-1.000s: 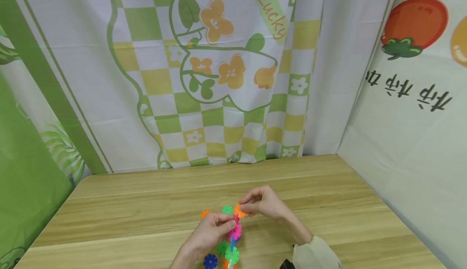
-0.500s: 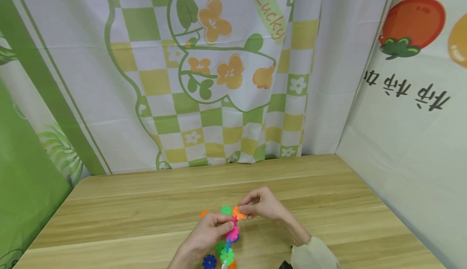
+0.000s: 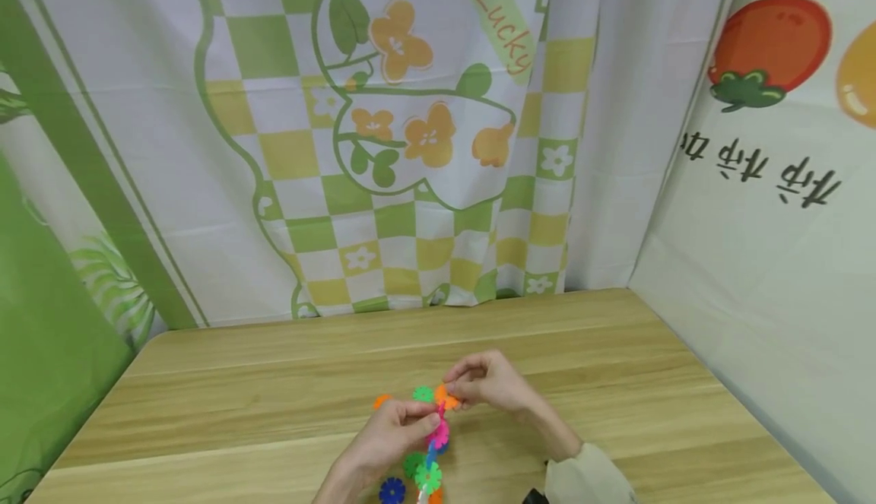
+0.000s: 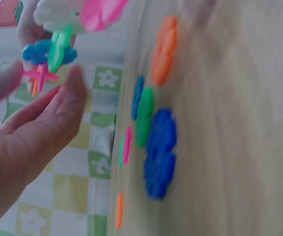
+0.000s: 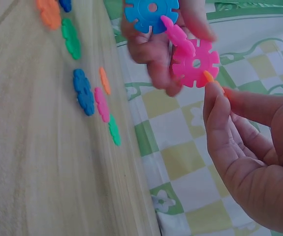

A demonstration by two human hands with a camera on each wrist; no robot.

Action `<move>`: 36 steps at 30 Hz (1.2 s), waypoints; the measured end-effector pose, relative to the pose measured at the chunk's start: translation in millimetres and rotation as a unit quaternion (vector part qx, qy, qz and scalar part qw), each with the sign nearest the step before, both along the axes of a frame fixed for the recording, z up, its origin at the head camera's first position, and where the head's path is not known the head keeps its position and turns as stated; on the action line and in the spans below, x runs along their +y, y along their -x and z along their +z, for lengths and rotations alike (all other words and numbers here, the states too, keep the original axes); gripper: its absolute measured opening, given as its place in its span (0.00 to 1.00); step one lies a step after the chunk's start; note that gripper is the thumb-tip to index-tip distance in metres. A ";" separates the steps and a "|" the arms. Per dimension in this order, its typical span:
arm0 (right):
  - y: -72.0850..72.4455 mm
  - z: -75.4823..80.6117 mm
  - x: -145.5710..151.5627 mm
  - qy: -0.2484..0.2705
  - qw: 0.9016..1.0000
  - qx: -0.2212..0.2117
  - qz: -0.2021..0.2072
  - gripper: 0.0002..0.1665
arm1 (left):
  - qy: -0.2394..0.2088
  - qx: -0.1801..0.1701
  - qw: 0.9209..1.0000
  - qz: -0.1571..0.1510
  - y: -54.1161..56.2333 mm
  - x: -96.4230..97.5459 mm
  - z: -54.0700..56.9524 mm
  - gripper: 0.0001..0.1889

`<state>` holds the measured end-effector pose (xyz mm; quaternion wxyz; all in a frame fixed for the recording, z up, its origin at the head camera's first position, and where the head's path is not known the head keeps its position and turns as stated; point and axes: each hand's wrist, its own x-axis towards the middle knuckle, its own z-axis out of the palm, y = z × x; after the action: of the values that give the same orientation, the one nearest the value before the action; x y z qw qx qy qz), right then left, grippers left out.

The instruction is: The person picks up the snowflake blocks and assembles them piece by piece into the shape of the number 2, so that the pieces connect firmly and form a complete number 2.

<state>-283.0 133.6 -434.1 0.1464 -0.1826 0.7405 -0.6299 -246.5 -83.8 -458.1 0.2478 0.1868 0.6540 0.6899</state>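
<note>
My left hand (image 3: 390,437) pinches a chain of interlocking slotted plastic discs near its far end. In the head view the chain runs down through a pink disc (image 3: 441,435), a blue disc (image 3: 431,455) and a green disc (image 3: 429,478) to a white one at the frame's bottom. My right hand (image 3: 494,384) pinches an orange disc (image 3: 443,396) between thumb and fingertips. Seen from the right wrist, that orange disc (image 5: 209,77) is edge-on, right at the rim of the chain's end pink disc (image 5: 184,64); the fingers hide most of it.
Several loose discs lie on the wooden table (image 3: 582,337): a dark blue one (image 3: 392,490), a green one (image 3: 412,464), another green one (image 3: 423,394) beyond the hands and an orange one (image 3: 382,400). A printed curtain (image 3: 438,245) hangs along the far edge.
The chain's lower end has swung left and then slightly back right. Both hands stay nearly in place, holding the same pieces.
</note>
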 end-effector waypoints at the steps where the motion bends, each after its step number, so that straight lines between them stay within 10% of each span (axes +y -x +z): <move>1: 0.3 0.5 1.2 0.003 1.000 -0.006 -0.002 0.11 | 0.008 0.001 1.000 -0.009 0.1 -2.0 0.6 0.21; 11: 1.4 6.6 9.0 0.015 0.999 -0.029 -0.002 0.14 | 0.081 0.002 0.990 -0.113 -0.6 -19.2 6.0 0.14; 36: 5.6 6.9 21.5 -0.064 0.997 -0.002 0.047 0.09 | 0.126 -0.008 0.986 -0.110 -4.8 -16.2 8.0 0.17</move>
<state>-288.6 155.1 -427.1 0.1890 -0.2063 0.7696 -0.5740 -241.7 -99.9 -450.1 0.3492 0.2198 0.7090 0.5719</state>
